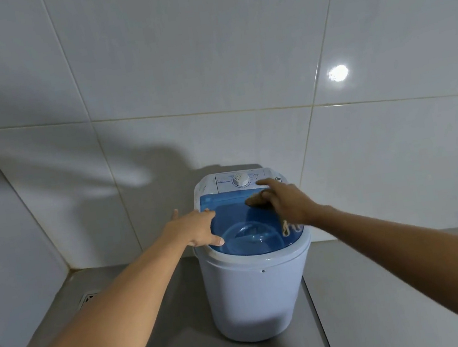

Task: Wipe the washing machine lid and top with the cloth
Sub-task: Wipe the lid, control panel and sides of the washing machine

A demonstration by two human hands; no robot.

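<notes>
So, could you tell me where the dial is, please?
The dial sits on the white control panel behind the blue lid, just left of the right hand.

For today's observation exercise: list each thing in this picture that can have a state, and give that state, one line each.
Washing machine: upright on the floor.
Lid: shut, blue, see-through.
Dial: setting too small to read.
Left hand: open, flat on the lid's left edge.
Right hand: fingers spread over the lid; cloth not clearly visible.
Floor drain: covered by a grate.
</notes>
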